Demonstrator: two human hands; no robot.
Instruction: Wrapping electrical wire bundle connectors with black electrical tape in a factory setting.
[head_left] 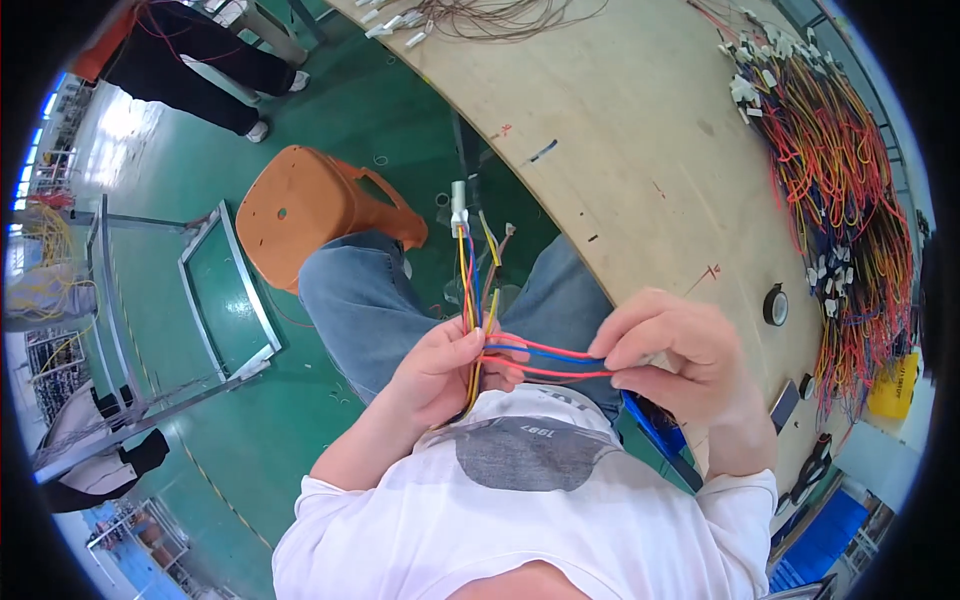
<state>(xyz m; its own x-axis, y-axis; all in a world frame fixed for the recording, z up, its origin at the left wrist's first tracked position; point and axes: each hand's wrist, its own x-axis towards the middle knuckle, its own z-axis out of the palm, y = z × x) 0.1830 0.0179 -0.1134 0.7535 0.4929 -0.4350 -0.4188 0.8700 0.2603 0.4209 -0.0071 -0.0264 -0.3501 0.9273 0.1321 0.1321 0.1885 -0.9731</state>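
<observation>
Over my lap, my left hand (440,365) is closed around a wire harness (468,285) of yellow, red, blue and dark wires. A white connector (459,208) tops the strands that rise above that hand. My right hand (680,355) pinches the red and blue wires (550,357) that run sideways from the left hand, stretching them between both hands. Its fingertips hide the wire ends. A short yellow-tipped branch (490,240) stands beside the connector.
A wooden table (640,170) curves along my right, with a large pile of wire harnesses (835,180) and a roll of black tape (775,305). More wires with white connectors (410,25) lie at its far end. An orange stool (300,210) and a metal frame (225,290) stand left; another person (190,65) stands beyond.
</observation>
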